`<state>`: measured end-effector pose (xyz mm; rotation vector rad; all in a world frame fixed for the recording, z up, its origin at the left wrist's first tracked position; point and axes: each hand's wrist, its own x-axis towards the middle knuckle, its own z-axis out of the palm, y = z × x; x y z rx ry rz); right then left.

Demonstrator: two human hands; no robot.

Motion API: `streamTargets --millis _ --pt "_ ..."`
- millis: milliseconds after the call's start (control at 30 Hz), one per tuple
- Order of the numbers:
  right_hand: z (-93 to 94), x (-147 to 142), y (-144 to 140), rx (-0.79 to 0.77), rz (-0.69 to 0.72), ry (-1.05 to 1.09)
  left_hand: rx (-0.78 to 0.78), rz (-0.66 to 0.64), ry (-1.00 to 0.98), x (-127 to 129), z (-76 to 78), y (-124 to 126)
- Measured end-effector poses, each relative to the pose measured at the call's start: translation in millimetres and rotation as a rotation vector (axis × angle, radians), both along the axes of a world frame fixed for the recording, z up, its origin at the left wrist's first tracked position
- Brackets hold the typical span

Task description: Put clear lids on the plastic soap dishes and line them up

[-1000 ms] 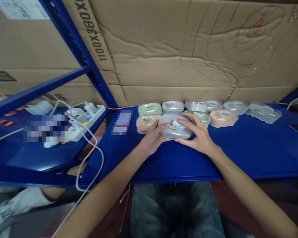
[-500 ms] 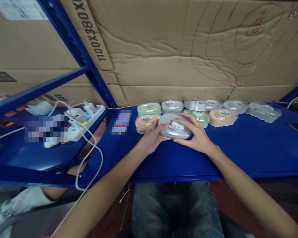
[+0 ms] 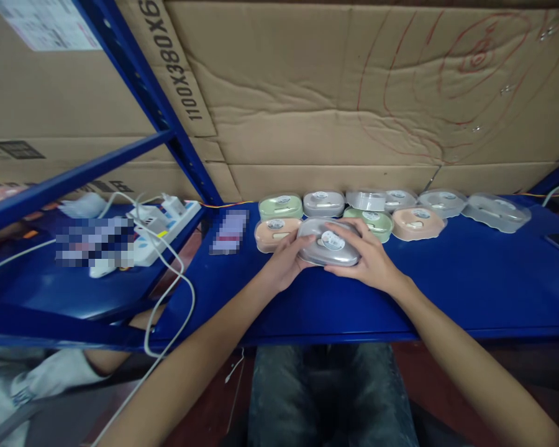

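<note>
Both hands hold a grey oval lidded plastic box (image 3: 331, 251) with a round white sticker on top, just above the blue table. My left hand (image 3: 286, 261) grips its left end, thumb on the lid and fingers underneath. At the right end, my right hand (image 3: 370, 257) is wrapped round the box, its fingers over the lid by the sticker and its thumb along the near side. Behind the hands stand a peach box (image 3: 266, 237) and a green box (image 3: 375, 225) of the same shape, each partly covered by a hand.
Along the cardboard wall (image 3: 279, 143) stand more boxes: another green one (image 3: 279, 208), a grey one (image 3: 323, 205), a peach one (image 3: 419, 225) and a clear-looking one (image 3: 498, 214). A blurred-out flat object (image 3: 230, 231) lies left. White cables hang from a power strip (image 3: 156, 239). Another person's sleeve (image 3: 58, 375) shows lower left.
My right fingers have slid and closed a little over the lid, towards the sticker. The grey box sits slightly lower in view, and the whole view has shifted a little.
</note>
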<state>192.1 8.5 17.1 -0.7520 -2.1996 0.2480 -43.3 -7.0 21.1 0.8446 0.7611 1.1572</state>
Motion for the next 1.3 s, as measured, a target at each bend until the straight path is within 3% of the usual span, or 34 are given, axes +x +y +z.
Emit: streamTargets --millis 167,267,333,433,500,567,767,967,1067,1300 --pt "1.9 1 2 -0.031 0.038 0.027 0.012 -0.003 0.058 5 5.4 -2" --pt "6.5 8 7 -0.060 0.026 0.069 0.124 0.026 0.210 2 7.7 -6" --pt "10.1 16 12 -0.058 -0.037 0.107 0.271 0.164 0.438 -3 9.2 -10" --pt "13.8 28 18 -0.049 -0.129 0.101 0.524 0.475 0.825 -13 11.3 -12" --pt "13.8 31 18 -0.061 -0.121 0.046 0.679 0.580 0.996 -18 11.6 -9" --pt "11.3 29 17 -0.080 -0.083 -0.010 0.814 0.555 1.098 -21 10.5 -3" --pt "-6.1 14 15 -0.111 0.052 -0.135 1.068 0.296 1.257 -21 4.3 0" --pt "-8.5 9 11 -0.041 0.012 -0.272 0.966 0.223 1.412 -20 -3.0 -4" --pt "-6.2 7 9 0.015 -0.006 -0.336 0.919 0.154 1.388 -20 -5.5 -3" --pt "-12.7 5 11 0.050 -0.097 -0.435 0.911 0.139 1.350 -15 -6.3 -7"
